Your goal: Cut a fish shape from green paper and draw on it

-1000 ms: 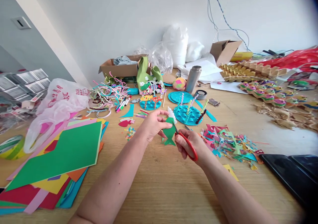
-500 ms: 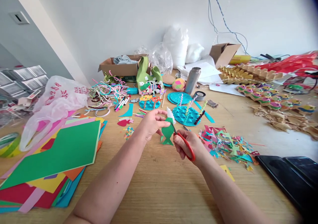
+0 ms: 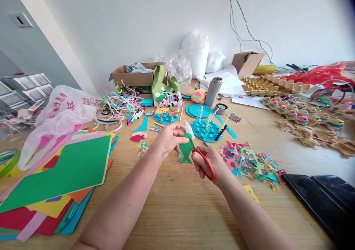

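Observation:
Near the middle of the view, my left hand pinches the top of a green paper piece with a notched, fish-like lower end. My right hand grips the red-handled scissors, whose blades meet the right edge of the paper near its top. A white bottle stands just behind the paper. Beyond it lies a blue bumpy disc with twisted fuzzy stems standing on it. Paper scraps are heaped right of my right hand.
Colored paper sheets are stacked at left, below a plastic bag. Fuzzy stems and markers lie farther back. A metal flask stands behind the discs. Dark devices lie at right, below egg cartons.
The view has shifted slightly. The green paper has turned a little between my hands, and the scissors remain at its right edge.

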{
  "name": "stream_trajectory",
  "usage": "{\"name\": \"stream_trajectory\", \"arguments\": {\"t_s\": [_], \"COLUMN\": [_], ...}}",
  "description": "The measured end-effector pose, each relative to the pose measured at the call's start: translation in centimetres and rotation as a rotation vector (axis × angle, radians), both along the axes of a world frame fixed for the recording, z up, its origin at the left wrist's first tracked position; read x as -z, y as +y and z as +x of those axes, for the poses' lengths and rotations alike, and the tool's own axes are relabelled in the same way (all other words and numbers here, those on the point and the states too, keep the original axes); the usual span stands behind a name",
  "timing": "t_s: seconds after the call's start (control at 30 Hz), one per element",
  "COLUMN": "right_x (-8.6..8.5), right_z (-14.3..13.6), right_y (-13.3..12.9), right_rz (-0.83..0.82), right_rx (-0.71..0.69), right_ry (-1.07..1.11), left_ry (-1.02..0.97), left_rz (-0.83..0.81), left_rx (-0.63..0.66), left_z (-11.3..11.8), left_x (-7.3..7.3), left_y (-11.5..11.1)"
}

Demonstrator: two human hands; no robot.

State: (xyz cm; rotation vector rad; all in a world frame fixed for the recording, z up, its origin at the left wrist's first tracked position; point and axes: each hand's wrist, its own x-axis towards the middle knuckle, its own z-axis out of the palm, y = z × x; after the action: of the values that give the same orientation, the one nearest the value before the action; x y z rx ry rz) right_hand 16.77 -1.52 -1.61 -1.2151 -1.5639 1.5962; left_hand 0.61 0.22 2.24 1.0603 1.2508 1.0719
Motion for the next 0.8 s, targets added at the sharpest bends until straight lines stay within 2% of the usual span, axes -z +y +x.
{"name": "stream_trajectory", "arguments": {"t_s": [0.43, 0.8], "right_x": [0.13, 0.5], "right_z": [-0.13, -0.05], "right_y": [0.11, 0.12], "right_rz": [-0.007, -0.002], "right_rx": [0.012, -0.002], "right_ry": [-0.048, -0.046], "left_ry": [-0.013, 0.009], "left_rz": [0.034, 0.014], "left_rx": [-0.002, 0.012], "left_z": [-0.22, -0.08], "left_x": [0.48, 0.01], "left_y": [0.18, -0.02]}}
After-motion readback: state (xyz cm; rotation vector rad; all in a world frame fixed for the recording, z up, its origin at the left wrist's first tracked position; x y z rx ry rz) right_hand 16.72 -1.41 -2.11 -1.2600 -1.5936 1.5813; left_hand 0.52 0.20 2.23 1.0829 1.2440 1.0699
